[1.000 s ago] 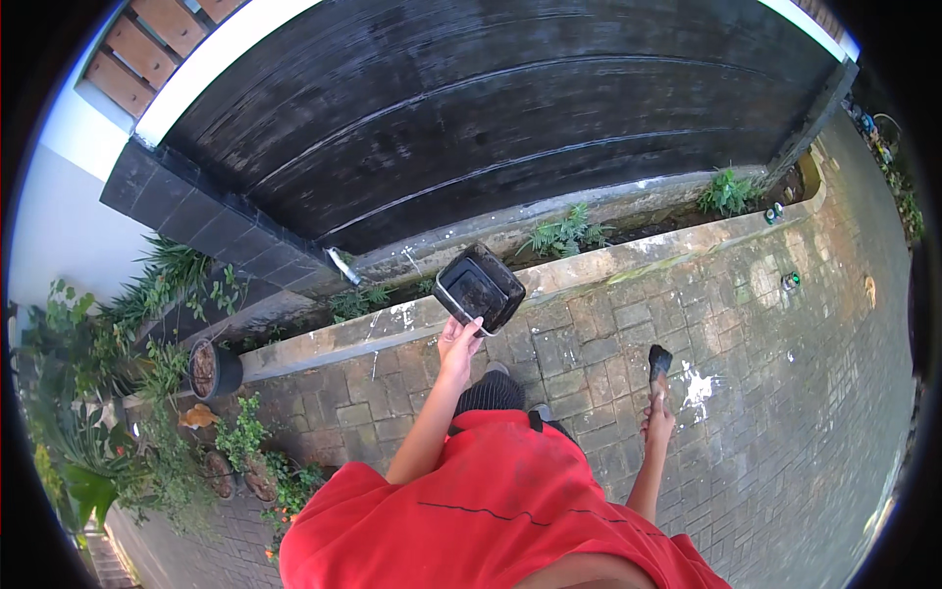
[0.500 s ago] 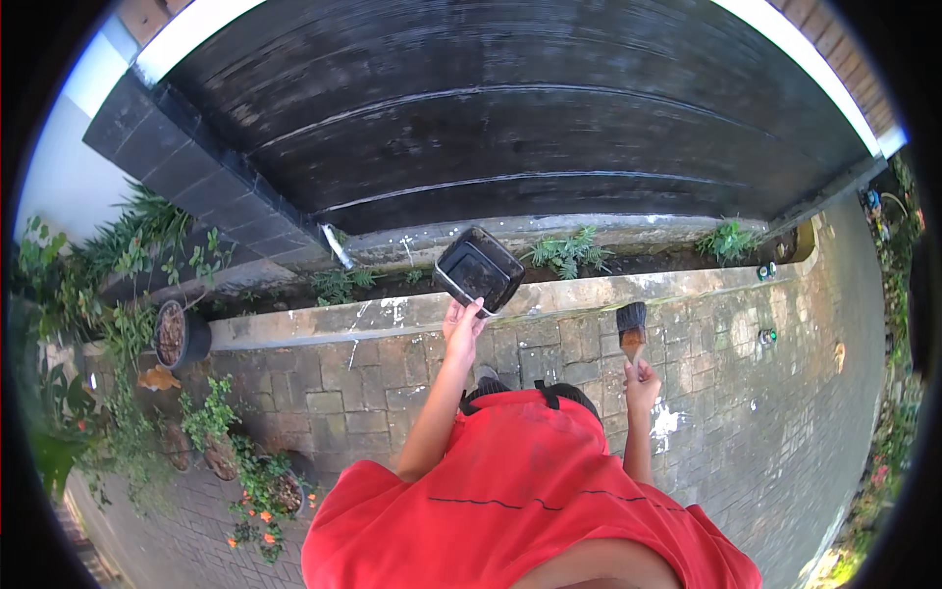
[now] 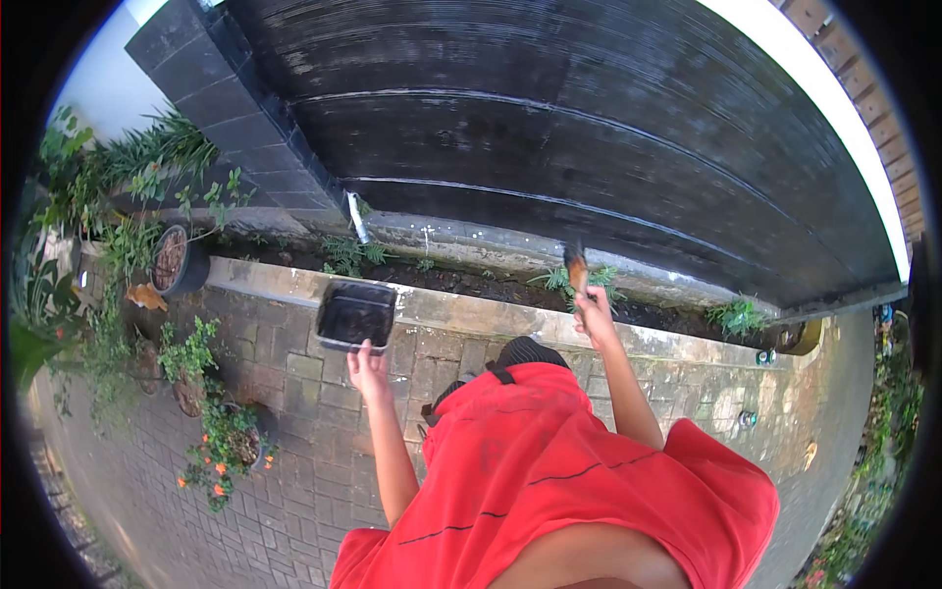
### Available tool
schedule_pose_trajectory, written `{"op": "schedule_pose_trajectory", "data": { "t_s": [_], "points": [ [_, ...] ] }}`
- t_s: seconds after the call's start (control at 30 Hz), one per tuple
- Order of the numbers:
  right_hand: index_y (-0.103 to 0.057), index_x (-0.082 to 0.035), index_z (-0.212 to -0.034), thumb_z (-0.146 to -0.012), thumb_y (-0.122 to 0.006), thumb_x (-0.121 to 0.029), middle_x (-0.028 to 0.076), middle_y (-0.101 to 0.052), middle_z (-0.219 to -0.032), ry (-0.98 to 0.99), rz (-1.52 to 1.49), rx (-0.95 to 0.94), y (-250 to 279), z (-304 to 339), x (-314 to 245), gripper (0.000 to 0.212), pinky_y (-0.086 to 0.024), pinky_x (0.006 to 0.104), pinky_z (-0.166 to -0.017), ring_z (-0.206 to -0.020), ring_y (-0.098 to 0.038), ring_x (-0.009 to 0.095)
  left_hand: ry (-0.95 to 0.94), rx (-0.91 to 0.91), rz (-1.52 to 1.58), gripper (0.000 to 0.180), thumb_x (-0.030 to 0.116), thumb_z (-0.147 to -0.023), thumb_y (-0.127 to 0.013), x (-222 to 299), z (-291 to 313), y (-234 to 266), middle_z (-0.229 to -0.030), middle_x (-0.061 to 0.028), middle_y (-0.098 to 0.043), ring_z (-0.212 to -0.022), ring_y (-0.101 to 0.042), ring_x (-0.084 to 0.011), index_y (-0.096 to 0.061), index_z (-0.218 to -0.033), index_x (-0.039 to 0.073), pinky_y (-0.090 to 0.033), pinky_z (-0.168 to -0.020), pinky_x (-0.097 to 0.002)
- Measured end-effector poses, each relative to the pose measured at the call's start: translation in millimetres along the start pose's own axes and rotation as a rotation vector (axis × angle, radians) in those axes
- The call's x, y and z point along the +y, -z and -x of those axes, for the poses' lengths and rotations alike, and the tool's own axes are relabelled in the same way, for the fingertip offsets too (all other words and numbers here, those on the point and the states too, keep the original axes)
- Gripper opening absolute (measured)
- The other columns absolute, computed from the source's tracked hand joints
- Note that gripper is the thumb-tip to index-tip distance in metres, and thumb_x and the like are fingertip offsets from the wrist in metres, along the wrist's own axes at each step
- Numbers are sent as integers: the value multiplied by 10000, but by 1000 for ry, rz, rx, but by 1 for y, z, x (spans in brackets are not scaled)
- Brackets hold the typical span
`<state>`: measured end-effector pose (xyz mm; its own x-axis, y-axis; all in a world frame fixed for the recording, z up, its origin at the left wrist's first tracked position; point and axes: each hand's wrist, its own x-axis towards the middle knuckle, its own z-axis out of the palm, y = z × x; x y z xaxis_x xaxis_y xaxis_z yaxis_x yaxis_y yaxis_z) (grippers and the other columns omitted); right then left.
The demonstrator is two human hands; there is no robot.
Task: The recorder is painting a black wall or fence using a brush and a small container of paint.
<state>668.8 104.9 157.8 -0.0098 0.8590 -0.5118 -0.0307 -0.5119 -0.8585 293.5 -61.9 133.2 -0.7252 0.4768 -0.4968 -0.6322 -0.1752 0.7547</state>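
My left hand (image 3: 367, 371) grips the near rim of a square black plastic tub (image 3: 355, 314), its inside stained dark. The tub is held over the paving, close to the low concrete kerb. In my right hand (image 3: 595, 319) is a wide paintbrush (image 3: 577, 271), held by its handle with the dark bristles pointing up and away from me. The bristle tips are slightly blurred and appear in front of the base of the black wall (image 3: 589, 137); whether they touch it I cannot tell.
A narrow planting strip with small ferns (image 3: 345, 255) runs between the wall and the kerb (image 3: 471, 312). A short white pipe (image 3: 357, 218) stands by the dark tiled pillar (image 3: 211, 93). Potted plants, one a black pot (image 3: 182, 261), line the left. Small cans (image 3: 748, 419) sit at right.
My right hand has raised the paintbrush forward and left, towards the wall. The tub in my left hand has shifted left and nearer. My view has turned and my body leans differently.
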Motion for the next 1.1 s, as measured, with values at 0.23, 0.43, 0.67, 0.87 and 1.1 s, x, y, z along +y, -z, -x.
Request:
{"op": "schedule_pose_trajectory", "data": {
  "t_s": [0.23,0.43,0.67,0.87,1.1],
  "points": [
    [-378,-123,-1043,-872,-530,-208,14,-463,-759,128,226,-361,-107,-133,-77,244,-221,208,-320,-412,-346,50,-236,400,206,731,184,-737,-688,0,57,54,-1141,-124,-472,-960,-522,-271,-261,-1304,11,-446,-800,-368],
    [-380,-96,-984,-856,-533,-227,32,-478,-665,237,304,-224,-202,-226,-123,239,-300,252,-314,-411,-418,96,-364,586,231,406,232,-734,-683,-20,125,75,-1089,-84,-482,-897,-503,-253,-504,-1053,55,-455,-738,-347],
    [-393,-70,-1048,-844,-507,-222,258,-583,-923,379,457,111,-220,-252,-122,279,-413,468,-797,-923,-554,415,-395,788,237,403,240,-740,-677,-30,178,90,-1011,-65,-486,-888,-516,-247,-505,-1057,57,-470,-734,-354],
    [-418,-71,-1038,-844,-529,-227,243,-590,-925,376,360,326,-146,-239,-127,272,-411,465,-792,-895,-565,411,-359,760,170,417,232,-718,-696,-16,158,81,-992,-72,-490,-882,-512,-250,-502,-1038,47,-469,-732,-353],
    [-381,-46,-942,-808,-519,-155,242,-578,-850,213,123,1100,-6,-261,-60,221,-461,445,-736,-831,-597,376,-251,602,66,610,209,-721,-699,19,65,48,-1074,-95,-502,-932,-524,-282,-369,-1196,13,-454,-775,-375]
  ]
}}
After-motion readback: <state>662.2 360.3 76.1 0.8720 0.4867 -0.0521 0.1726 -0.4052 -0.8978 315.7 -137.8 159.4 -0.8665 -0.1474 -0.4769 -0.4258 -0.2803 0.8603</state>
